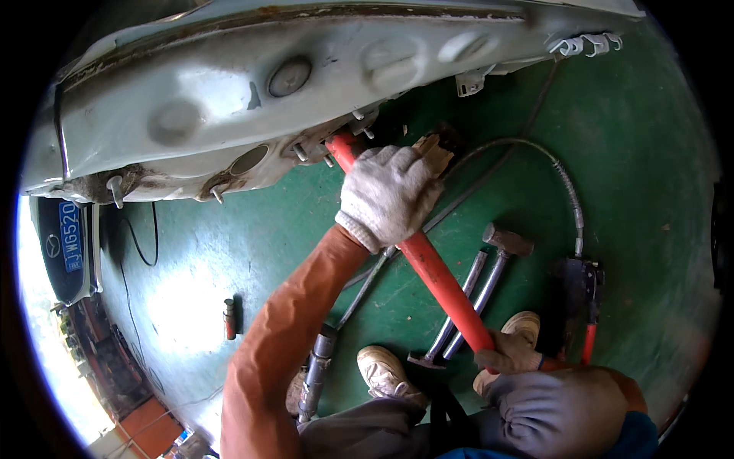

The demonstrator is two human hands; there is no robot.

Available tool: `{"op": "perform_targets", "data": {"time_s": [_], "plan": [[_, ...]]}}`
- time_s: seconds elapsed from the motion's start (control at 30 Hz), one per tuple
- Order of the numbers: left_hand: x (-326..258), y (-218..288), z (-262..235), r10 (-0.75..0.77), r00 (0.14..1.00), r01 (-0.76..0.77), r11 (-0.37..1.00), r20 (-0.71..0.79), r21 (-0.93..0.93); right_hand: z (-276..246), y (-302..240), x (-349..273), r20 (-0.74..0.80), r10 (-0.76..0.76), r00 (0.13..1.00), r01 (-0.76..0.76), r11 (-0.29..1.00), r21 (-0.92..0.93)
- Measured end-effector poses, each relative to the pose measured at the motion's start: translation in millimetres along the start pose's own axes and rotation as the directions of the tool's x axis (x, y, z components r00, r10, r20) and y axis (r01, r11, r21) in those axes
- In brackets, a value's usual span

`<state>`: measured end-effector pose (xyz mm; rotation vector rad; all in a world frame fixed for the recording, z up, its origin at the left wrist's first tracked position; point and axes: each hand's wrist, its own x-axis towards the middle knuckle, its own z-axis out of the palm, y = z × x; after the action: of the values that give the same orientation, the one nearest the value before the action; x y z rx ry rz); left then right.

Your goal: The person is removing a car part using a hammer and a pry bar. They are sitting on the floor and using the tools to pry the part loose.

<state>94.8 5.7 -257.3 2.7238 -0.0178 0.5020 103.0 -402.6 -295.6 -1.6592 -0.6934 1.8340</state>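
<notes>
My gloved left hand (388,195) is closed over the upper part of a long red bar (445,284). The bar's upper end rests at the underside of a grey-white car body panel (229,99), among several protruding studs; whether it touches is hard to see. Down by my right shoe, my right hand (506,353) is wrapped around the bar's lower end. Beside the left-hand fingers is a rough wooden block (436,153), partly hidden; I cannot tell whether the hand touches it.
A sledgehammer (497,260) and another hammer (443,329) lie between my feet and the panel. At right is a hydraulic pump (582,279) with a curving hose (562,172). A dark metal cylinder (315,375) stands left of my shoe. A small canister (229,319) is farther left.
</notes>
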Motion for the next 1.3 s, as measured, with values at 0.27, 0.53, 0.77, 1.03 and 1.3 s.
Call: {"op": "perform_targets", "data": {"time_s": [0.27,0.53,0.77,1.03,1.3], "plan": [[-1,5,-16,-0.065,0.996,0.062,0.997,0.068,0.05,5,-20,19,0.337,-0.048,0.94,-0.071,0.941,0.332],[0,8,-14,-0.074,0.997,0.073,0.997,0.037,0.02,-6,-28,0,0.316,0.016,0.949,-0.202,0.799,0.566],[0,10,-4,-0.043,0.998,0.041,0.998,0.048,0.052,2,-1,24,0.227,-0.112,0.967,-0.081,0.713,0.697],[-6,17,-5,-0.052,0.988,0.067,0.993,-0.149,0.097,5,-8,23,0.231,-0.091,0.969,-0.086,0.75,0.656],[-56,25,-17,-0.679,0.708,0.64,0.733,-0.193,-0.229,1,-16,27,0.277,0.026,0.961,-0.136,0.912,0.388]]}}
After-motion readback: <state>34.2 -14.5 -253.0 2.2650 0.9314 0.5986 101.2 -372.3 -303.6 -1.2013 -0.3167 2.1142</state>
